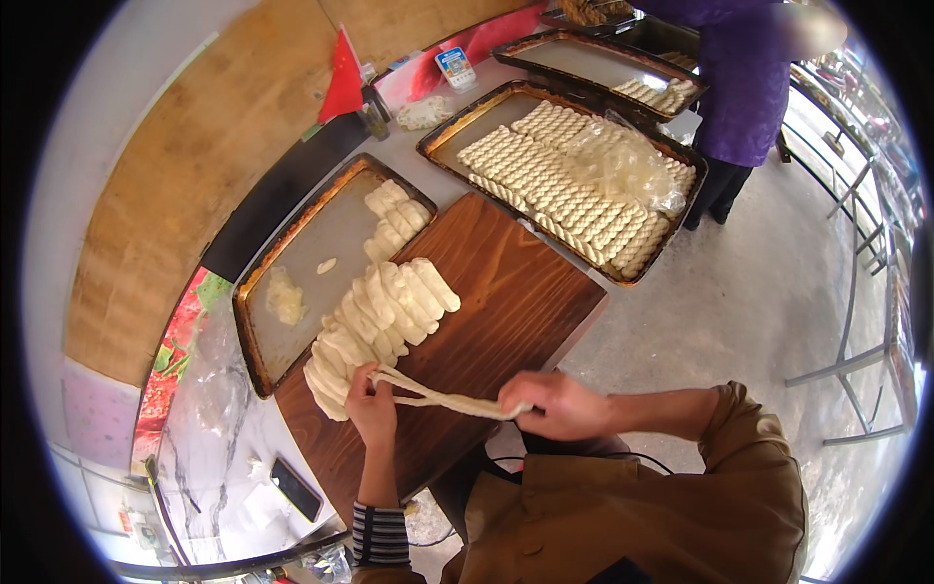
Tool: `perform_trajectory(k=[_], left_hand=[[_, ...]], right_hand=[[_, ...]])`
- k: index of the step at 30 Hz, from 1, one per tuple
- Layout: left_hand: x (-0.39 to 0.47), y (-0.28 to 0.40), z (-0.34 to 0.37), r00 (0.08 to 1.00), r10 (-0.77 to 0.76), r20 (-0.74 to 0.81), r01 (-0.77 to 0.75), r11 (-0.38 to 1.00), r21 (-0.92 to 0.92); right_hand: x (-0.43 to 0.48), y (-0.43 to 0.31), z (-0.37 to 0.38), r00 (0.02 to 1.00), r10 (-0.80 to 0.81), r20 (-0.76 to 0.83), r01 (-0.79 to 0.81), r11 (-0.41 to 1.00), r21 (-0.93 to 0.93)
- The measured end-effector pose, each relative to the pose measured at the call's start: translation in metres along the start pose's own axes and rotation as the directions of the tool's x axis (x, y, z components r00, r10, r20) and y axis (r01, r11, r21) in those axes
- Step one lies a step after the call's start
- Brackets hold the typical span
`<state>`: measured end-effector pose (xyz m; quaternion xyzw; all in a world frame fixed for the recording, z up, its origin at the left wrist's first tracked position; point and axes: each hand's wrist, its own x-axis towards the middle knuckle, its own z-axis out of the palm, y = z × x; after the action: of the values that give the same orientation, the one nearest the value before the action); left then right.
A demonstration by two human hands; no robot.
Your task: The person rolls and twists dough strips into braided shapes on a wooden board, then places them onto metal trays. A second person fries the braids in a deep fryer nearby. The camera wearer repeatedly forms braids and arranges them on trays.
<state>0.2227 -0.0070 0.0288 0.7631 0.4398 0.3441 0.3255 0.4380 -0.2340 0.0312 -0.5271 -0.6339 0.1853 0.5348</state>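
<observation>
A long dough strand (449, 400) stretches between my hands above the front of a dark wooden board (503, 314). My left hand (372, 405) pinches its looped left end, beside a row of pale dough strips (387, 306) on the board. Gripped in my right hand (558, 405) is the other end, where the strand lies twisted together near the board's edge. Beyond the board, a metal tray (244, 321) holds more dough pieces (398, 219), a small dough bit (327, 266) and a dough lump (286, 296).
Twisted dough ropes (562, 190) and a crumpled plastic bag (635, 164) fill much of a second tray (430, 142). Another tray (525, 50) stands behind it, near a person in purple (744, 95). A phone (295, 489) lies at lower left; a red flag (343, 80) stands at the back.
</observation>
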Motion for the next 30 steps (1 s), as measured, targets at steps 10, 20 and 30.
perform_trajectory(k=[10, 20, 30], left_hand=[[-0.032, 0.042, 0.001, 0.968, 0.055, 0.246, 0.041, 0.929, -0.367], [-0.061, 0.053, 0.013, 0.672, 0.008, 0.741, 0.583, 0.611, -0.535], [-0.052, 0.054, 0.029, 0.864, 0.362, 0.352, -0.476, 0.813, 0.334]], right_hand=[[0.035, 0.09, -0.086, 0.82, 0.46, -0.341, -0.423, 0.888, 0.182], [0.049, 0.111, -0.13, 0.782, 0.623, 0.014, -0.601, 0.749, 0.279], [0.044, 0.11, -0.129, 0.839, 0.495, 0.226, -0.518, 0.854, 0.052]])
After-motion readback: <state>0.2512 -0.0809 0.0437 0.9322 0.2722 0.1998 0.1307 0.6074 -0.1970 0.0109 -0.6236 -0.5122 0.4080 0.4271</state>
